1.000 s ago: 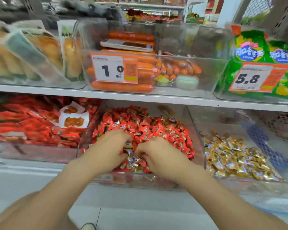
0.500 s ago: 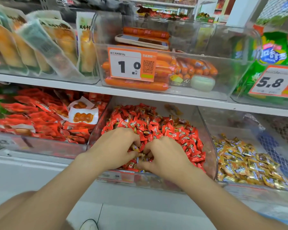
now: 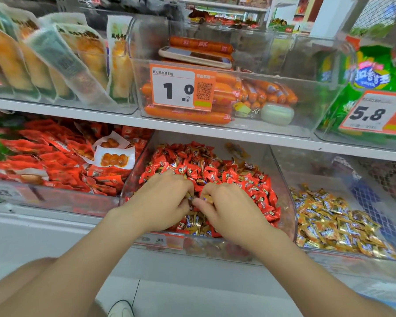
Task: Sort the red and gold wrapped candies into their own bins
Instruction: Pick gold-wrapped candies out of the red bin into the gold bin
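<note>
A clear middle bin (image 3: pixel 281 179) on the lower shelf holds a heap of red wrapped candies (image 3: pixel 217 168), with several gold wrapped candies (image 3: pixel 196 224) mixed in at its front. Both hands are inside this bin, close together. My left hand (image 3: pixel 160 202) has its fingers curled into the pile and pinches a gold candy at its fingertips. My right hand (image 3: pixel 226 207) pinches another gold candy between thumb and fingers. The clear bin to the right (image 3: pixel 375 186) holds a pile of gold candies (image 3: pixel 334 220).
A bin of red snack packets (image 3: pixel 55 161) sits to the left. On the upper shelf stand a bin of sausages (image 3: pixel 215 97) with a phone (image 3: pixel 194 57) on top and a 1.0 price tag (image 3: pixel 183 88), pale snack bags (image 3: pixel 55 60) and green bags (image 3: pixel 370 74). The shelf edge (image 3: pixel 192 129) overhangs the bins.
Both hands have drawn closer together over the front of the red bin, and their fingertips now pinch gold candies. The view has come nearer to the shelf.
</note>
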Action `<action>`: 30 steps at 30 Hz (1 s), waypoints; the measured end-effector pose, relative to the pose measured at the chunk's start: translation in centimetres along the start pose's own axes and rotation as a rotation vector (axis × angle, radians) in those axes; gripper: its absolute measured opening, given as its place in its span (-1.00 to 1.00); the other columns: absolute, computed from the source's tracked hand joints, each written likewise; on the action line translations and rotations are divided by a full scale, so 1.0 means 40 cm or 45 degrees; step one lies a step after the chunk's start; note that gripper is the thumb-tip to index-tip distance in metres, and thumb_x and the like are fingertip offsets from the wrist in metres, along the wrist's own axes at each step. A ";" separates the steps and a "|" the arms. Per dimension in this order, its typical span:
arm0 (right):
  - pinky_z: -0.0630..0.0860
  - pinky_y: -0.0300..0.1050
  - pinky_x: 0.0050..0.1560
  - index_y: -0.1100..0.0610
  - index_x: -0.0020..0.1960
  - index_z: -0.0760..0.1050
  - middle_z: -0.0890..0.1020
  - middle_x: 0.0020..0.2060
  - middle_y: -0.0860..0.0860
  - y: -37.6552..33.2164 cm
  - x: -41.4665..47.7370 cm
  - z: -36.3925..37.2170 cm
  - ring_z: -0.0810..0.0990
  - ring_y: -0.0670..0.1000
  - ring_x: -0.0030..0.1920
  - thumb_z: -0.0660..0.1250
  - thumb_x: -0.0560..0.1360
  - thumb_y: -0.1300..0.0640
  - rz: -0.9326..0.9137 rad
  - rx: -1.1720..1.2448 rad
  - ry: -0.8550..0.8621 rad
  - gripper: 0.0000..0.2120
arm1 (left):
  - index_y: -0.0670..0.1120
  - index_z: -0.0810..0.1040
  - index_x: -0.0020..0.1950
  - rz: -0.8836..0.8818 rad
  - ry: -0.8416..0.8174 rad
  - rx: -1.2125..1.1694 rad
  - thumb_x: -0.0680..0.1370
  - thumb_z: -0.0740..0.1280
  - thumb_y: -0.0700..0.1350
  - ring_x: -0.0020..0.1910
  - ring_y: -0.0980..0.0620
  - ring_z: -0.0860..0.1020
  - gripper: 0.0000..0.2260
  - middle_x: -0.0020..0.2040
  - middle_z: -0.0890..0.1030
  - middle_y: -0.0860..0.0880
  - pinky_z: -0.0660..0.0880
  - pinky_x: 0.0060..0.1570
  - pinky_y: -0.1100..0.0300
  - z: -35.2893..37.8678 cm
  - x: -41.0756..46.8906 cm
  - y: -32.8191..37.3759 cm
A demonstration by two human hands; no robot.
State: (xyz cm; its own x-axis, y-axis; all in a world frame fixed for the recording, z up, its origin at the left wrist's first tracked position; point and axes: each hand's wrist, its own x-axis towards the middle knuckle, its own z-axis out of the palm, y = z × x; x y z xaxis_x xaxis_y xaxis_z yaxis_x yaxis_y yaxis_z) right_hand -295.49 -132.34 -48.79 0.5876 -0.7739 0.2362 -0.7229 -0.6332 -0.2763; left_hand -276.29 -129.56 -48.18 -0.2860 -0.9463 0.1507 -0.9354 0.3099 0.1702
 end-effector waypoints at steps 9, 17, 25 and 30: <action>0.56 -0.06 0.15 0.00 0.14 0.65 0.60 0.01 -0.13 0.003 0.012 -0.006 0.57 -0.12 0.04 0.17 0.55 0.34 -0.154 0.197 -0.294 -0.61 | 0.05 0.52 0.19 -0.165 0.119 -0.533 0.66 0.16 -0.27 -0.27 0.35 0.48 -0.73 -0.23 0.51 0.14 0.35 -0.30 0.40 -0.059 -0.054 0.000; 0.61 0.04 0.05 -0.08 0.27 0.63 0.68 0.11 -0.11 0.021 0.045 0.021 0.63 0.01 0.11 0.53 0.42 0.12 -0.386 -0.155 -0.472 -0.58 | -0.01 0.51 -0.04 -0.394 -0.025 -0.550 0.62 0.26 -0.15 -0.44 0.18 0.45 -0.92 -0.32 0.57 0.02 0.33 -0.41 0.30 -0.039 -0.055 -0.003; 0.51 -0.07 -0.27 -0.14 0.24 0.66 0.68 -0.13 -0.10 0.007 0.057 0.026 0.61 0.03 -0.10 0.41 0.49 -0.07 -0.488 -0.284 -0.387 -0.68 | -0.01 0.50 -0.01 -0.360 0.025 -0.475 0.75 0.12 0.01 -0.36 0.10 0.47 -0.76 -0.27 0.57 -0.01 0.39 -0.34 0.17 -0.032 -0.050 -0.004; 0.58 -0.07 -0.14 -0.13 0.21 0.69 0.73 -0.18 -0.12 0.027 0.040 -0.001 0.66 -0.07 -0.10 0.43 0.58 -0.07 -0.346 -0.036 -0.344 -0.78 | 0.00 0.63 0.04 -0.315 -0.093 -0.542 0.68 0.14 -0.29 -0.49 0.24 0.46 -0.69 -0.24 0.56 0.04 0.35 -0.48 0.36 -0.036 -0.046 -0.001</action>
State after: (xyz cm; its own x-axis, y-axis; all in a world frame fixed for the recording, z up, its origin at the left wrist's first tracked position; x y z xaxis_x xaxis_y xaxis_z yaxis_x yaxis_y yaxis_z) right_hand -295.32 -134.27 -48.67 0.8313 -0.5543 0.0422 -0.5348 -0.8182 -0.2109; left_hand -275.44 -127.68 -47.07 -0.0941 -0.9955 -0.0108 -0.8138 0.0707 0.5768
